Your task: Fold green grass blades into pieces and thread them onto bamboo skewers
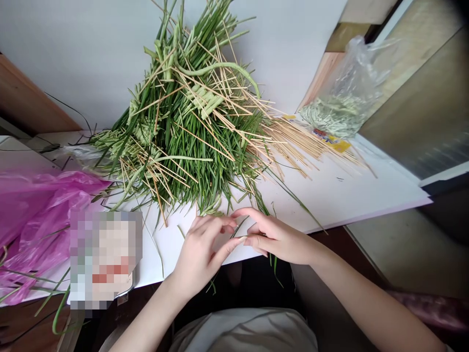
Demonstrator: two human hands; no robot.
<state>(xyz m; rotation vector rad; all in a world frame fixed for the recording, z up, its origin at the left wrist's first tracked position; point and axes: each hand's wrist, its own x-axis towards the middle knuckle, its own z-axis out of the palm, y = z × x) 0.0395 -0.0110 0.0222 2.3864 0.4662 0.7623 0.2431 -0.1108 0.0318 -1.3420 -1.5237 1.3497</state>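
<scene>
Close together over the table's front edge, both of my hands have bent, closed fingers. My left hand [203,244] reaches its thumb toward the fingertips of my right hand [273,237]. A thin green chive blade [240,226] shows between them, and green ends hang below both hands. My fingers hide most of what they pinch. Just beyond lies a large heap of green chives [205,166], mixed with thin wooden skewers [300,146]. Some skewers carry pale green stalks [205,100] threaded in rows.
A clear plastic bag [340,102] with pale green pieces stands at the back right. To the left lie a pink plastic bag [69,195] and a blurred-out, phone-like object [110,254]. The white table [304,205] has its front edge near my lap.
</scene>
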